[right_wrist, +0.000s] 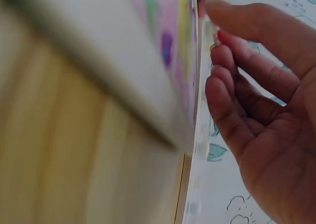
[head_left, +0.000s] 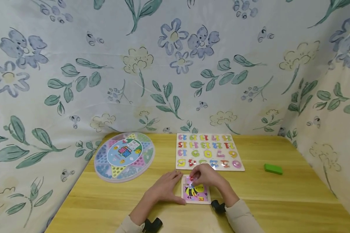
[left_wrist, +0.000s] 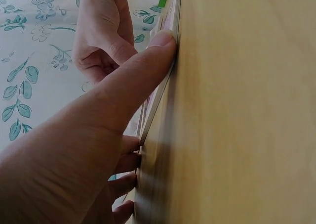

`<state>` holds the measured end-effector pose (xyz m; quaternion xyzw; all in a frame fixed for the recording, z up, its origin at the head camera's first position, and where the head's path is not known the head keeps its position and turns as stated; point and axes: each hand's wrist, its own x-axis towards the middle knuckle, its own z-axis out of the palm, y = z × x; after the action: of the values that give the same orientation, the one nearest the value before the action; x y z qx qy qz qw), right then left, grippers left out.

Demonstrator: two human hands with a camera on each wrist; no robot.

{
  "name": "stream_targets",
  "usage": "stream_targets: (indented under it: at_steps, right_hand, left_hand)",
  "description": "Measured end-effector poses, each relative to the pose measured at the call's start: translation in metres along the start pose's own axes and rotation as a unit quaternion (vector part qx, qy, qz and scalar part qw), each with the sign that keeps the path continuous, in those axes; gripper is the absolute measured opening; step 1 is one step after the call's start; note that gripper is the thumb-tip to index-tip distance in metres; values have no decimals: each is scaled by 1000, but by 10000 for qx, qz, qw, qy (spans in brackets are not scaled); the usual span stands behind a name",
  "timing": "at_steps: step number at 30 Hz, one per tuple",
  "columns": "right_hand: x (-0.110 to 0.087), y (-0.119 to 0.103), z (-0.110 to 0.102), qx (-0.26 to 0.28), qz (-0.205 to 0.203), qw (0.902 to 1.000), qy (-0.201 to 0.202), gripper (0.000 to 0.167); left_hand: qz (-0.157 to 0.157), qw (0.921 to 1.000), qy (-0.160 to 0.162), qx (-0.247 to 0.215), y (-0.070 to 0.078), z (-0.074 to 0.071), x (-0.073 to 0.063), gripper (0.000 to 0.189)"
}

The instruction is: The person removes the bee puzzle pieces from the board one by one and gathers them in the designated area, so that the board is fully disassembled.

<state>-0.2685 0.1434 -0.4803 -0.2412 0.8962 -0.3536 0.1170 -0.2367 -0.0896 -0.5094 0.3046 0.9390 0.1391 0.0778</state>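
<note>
Behind everything, a flowered cloth (head_left: pixel 189 94) hangs at the back and on the right of the wooden worktop (head_left: pixel 265 200). Towards the back left of that worktop lies a round game box (head_left: pixel 124 157), and right of it a number board (head_left: pixel 212 158).

Just in front of the number board, near the middle, the bee puzzle (head_left: pixel 196 194) lies flat between the hands. The left hand (head_left: pixel 167 188) grasps nothing: its fingers are extended by the puzzle's upper left corner, the thumb touching the lower left one. The right hand (head_left: pixel 207 177) pinches a small piece (head_left: pixel 191 178) over the upper left part of the picture. Well off to the right sits a green block (head_left: pixel 273 169).

As I judge it, the likeliest trouble is a piece put down turned or off its spot, since the right fingers cover much of that corner. Pressing hard could also skid the puzzle sideways, as only the left hand steadies it, and a loose pinch might drop the piece.
</note>
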Motion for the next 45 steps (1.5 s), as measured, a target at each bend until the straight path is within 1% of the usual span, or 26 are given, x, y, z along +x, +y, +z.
stream_targets:
  at_steps: [3,5,9,12,18,26,33,36,45]
  right_hand:
    - [-3,3,-4,-112,-76,9999,67,19]
    - [-4,5,-7,-143,-52,9999,56,19]
    - [-8,9,-11,-114,-22,9999,36,18]
    - [-12,13,-14,-91,-12,9999,97,19]
    - [-20,20,-18,58,216,9997,138,21]
    - [-27,29,-23,169,212,9996,72,21]
    - [-33,35,-30,228,360,9991,35,21]
    - [-35,37,-35,317,429,9986,69,21]
    - [-42,49,-45,300,329,9990,30,20]
  left_hand:
    - [-31,10000,8,-38,-1,0,0,114]
    - [-61,10000,-6,-55,-2,0,0,115]
    - [-113,9999,-19,-43,-2,-1,0,115]
    - [-120,9999,-2,4,-2,-2,0,114]
    - [-154,9999,-73,-16,0,-3,-1,113]
    - [-55,10000,-56,-32,-2,-2,-3,113]
    - [-122,9997,-139,-131,-1,-1,-2,114]
    - [-112,9998,-124,-85,-2,0,0,113]
    - [-31,9998,-69,-181,-1,0,0,112]
